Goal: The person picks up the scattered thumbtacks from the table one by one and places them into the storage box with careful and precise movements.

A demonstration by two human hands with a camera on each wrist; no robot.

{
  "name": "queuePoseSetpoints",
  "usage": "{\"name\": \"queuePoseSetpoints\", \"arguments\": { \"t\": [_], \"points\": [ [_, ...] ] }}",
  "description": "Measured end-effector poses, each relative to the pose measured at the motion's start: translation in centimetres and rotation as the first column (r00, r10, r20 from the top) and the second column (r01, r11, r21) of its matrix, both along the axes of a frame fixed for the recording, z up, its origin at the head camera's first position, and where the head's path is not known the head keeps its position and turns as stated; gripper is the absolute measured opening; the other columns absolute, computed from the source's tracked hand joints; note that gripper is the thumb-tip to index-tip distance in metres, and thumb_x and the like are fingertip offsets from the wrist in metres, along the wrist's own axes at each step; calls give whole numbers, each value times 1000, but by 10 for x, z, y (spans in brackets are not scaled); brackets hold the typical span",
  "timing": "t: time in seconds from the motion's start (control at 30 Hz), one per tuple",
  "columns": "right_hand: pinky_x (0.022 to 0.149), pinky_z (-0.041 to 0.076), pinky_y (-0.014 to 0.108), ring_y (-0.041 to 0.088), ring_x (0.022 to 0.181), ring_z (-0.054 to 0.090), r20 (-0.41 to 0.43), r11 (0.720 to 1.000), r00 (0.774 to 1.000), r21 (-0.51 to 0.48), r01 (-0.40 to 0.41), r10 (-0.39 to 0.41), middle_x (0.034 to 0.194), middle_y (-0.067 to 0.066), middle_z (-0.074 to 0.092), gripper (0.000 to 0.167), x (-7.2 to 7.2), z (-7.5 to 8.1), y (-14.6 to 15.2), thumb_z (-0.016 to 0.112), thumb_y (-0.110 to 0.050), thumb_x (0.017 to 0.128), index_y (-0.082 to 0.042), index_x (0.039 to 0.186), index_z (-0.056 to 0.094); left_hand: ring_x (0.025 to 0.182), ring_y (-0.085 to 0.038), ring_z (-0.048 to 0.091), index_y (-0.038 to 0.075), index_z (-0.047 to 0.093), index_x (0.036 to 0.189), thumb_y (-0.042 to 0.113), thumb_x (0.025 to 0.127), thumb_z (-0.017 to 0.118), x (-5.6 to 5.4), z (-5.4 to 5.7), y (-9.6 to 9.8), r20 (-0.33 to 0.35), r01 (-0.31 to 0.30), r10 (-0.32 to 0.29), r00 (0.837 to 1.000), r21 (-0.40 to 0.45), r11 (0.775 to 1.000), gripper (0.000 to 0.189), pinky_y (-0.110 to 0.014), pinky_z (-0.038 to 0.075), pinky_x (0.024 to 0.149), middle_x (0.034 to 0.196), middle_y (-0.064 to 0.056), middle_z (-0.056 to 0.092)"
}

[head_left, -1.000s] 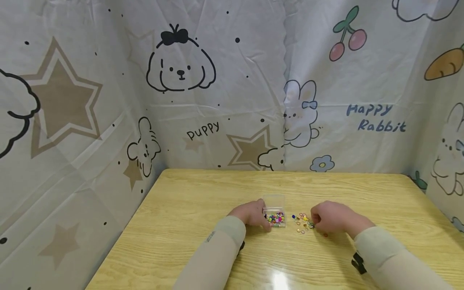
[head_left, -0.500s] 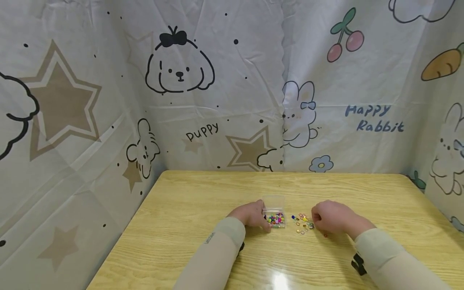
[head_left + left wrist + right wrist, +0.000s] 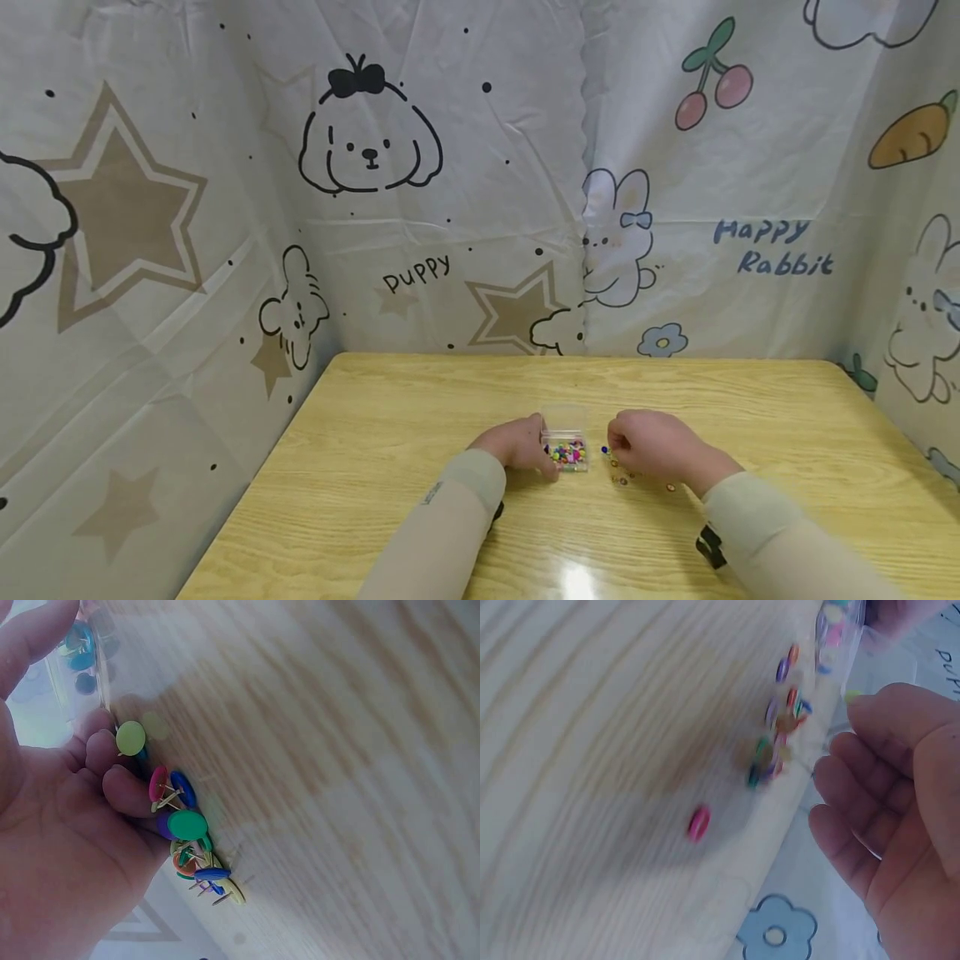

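A small clear plastic box (image 3: 567, 454), lid raised, holds many colourful thumbtacks. My left hand (image 3: 517, 442) grips its left side between thumb and fingers. Just right of it, my right hand (image 3: 654, 442) is over a loose scatter of thumbtacks (image 3: 615, 479), hiding part of them. In the right wrist view, a yellow-green thumbtack (image 3: 853, 697) shows at the tip of the right thumb, pinched there, with the other fingers curled. The left wrist view shows loose thumbtacks (image 3: 187, 825) with round coloured heads and metal points, overlapping the left fingers.
One pink thumbtack (image 3: 699, 823) lies apart from the scatter. The wood-grain table (image 3: 420, 392) meets a printed cloth (image 3: 450, 167) along its back and sides.
My right hand has moved left from the right edge of the scatter, closer to the box, now covering more of the tacks. The left hand keeps its hold on the box.
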State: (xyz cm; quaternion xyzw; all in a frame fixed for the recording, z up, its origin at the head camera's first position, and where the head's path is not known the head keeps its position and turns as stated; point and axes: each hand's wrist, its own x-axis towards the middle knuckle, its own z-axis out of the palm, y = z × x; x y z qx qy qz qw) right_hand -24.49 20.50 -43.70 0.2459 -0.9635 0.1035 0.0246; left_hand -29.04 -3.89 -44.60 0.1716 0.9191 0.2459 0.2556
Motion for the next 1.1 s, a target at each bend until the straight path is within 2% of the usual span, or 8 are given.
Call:
{"name": "queuePoseSetpoints", "arguments": {
  "t": [0.3,0.5,0.8,0.97,1.1],
  "points": [
    [59,41,28,7,63,43,-20,998,998,7,-66,66,71,-13,45,25,-7,-3,-28,70,-9,86,-25,73,56,83,-20,52,16,50,110,33,79,87,-1,-1,0,-18,6,-7,1000,-14,1000,51,-38,44,74,94,-2,57],
    [60,42,28,7,63,44,-23,997,997,11,-70,70,72,-13,48,22,-9,-3,-35,73,-10,87,-24,75,60,82,-21,51,14,50,112,32,78,87,-1,0,-1,-22,10,-10,1000,-7,1000,53,-38,43,74,94,-3,57],
    [57,46,29,4,62,48,-67,989,987,53,-141,144,72,-15,55,20,-9,-6,-43,71,-7,84,-23,73,66,77,-20,48,13,50,108,29,77,87,-1,-1,-1,-27,28,-28,999,9,1000,50,-37,41,70,89,-4,55],
    [56,43,29,5,60,46,-37,992,992,32,-119,120,70,-15,51,23,-8,-5,-41,70,-6,86,-23,71,63,76,-19,47,13,50,107,28,77,87,-1,-2,-1,-32,27,-26,999,15,1000,50,-36,40,69,88,-4,54],
    [58,42,29,7,60,45,-18,998,998,14,-62,63,69,-15,50,25,-8,-2,-33,67,-8,90,-25,72,61,78,-19,49,14,50,108,30,77,87,-2,-3,-1,-34,23,-23,999,7,1000,51,-37,42,70,91,-4,56]
  ]
}}
